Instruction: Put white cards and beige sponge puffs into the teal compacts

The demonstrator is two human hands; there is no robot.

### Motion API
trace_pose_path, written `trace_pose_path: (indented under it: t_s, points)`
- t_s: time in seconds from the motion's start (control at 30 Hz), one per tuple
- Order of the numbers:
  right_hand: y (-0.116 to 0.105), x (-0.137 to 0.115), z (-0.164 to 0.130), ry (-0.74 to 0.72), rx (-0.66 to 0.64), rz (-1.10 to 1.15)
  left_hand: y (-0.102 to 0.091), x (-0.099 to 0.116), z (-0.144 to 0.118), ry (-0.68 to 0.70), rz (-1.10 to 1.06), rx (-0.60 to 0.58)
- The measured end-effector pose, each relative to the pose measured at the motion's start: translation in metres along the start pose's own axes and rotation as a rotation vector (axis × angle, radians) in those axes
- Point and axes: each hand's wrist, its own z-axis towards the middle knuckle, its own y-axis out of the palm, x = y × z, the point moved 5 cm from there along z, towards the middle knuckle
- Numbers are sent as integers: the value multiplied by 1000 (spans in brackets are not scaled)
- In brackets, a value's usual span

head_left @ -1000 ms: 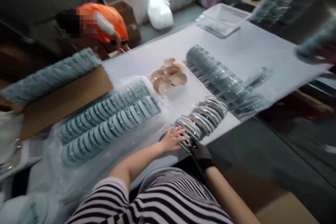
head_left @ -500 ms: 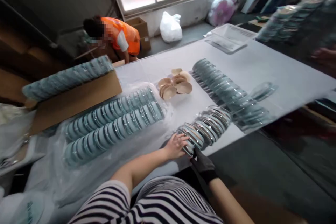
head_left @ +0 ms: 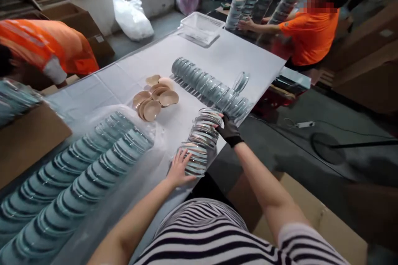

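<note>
One row of clear lidded dishes (head_left: 201,140), packed on edge in a sleeve, lies at the near edge of the desk (head_left: 217,56), its far end raised a little. Left hand (head_left: 178,169), bare: palm and spread fingers pressed flat against the near end of the row; grip wide, clasping nothing. Right hand (head_left: 229,130), in a black glove: cupped over the far end of the row, fingers curled on the last dish. Handling note, as a judgement: a row held only by its ends will likely buckle in the middle, so even inward pressure from both palms, kept in line with the row, and a level lift look advisable; the sleeve appears slippery. Just beyond, a longer row of teal dishes (head_left: 205,83) lies across the desk, with one loose clear dish (head_left: 241,81) at its far end. Left of that, a heap of tan lids (head_left: 155,97). Nearer left, two rows of teal dishes in a plastic bag (head_left: 71,174), beside a cardboard box (head_left: 27,140). Far end of desk: clear tray (head_left: 201,28). Two other people in orange shirts, one at the left (head_left: 46,49), one at the right (head_left: 309,33) handling upright stacks (head_left: 258,2). White bag (head_left: 132,16) on the floor by the wall. Writing or labels: none legible.
</note>
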Motion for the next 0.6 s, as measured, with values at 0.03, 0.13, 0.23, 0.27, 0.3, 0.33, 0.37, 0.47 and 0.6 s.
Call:
trace_pose_path:
  t_s: [0.03,0.13,0.23,0.27,0.3,0.33,0.37,0.47,0.6]
  points:
    - [3,4,28,10,-63,-85,2,2,1,-6,-14,-42]
    - [34,11,83,18,-294,-271,11,13,-7,-32,-27,-84]
    - [64,3,90,-74,-348,-304,21,30,-24,-94,-11,-71]
    - [72,-3,85,-122,-351,-287,22,35,-27,-102,-9,-66]
    - [78,-10,77,-170,-359,-259,20,39,-27,-101,-14,-55]
    - [84,-17,68,-220,-376,-221,14,41,-22,-93,-26,-32]
    - [89,-23,60,-264,-397,-173,5,41,-11,-87,-48,16]
    - [97,-29,46,-295,-427,19,-39,23,57,-130,-131,235]
    - [92,17,66,70,-366,294,-70,-12,183,-212,-139,182]
